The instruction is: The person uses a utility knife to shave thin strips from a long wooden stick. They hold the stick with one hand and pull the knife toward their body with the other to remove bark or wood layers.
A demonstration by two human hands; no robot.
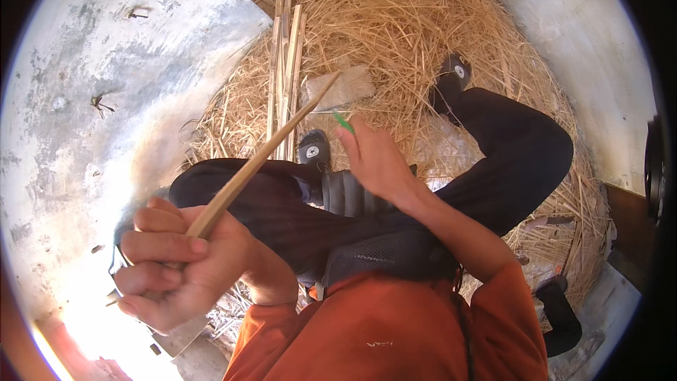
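Note:
My left hand [185,261] is closed around the thick end of a long tapered wooden stick [262,152]. The stick slants up and away to the right, and its thin tip rises beyond my knees. My right hand [381,162] is closed near that tip, pinching a thin green piece [343,123] that pokes out past the thumb and fingers. What the green piece belongs to is hidden by the hand. A small gap appears between the right hand and the stick.
Long split wooden strips [285,63] lie on dry straw [402,14] ahead of me, beside a flat grey slab [345,88]. Pale worn walls stand at the left [141,49] and right [585,35]. My bent legs [525,162] spread across the straw.

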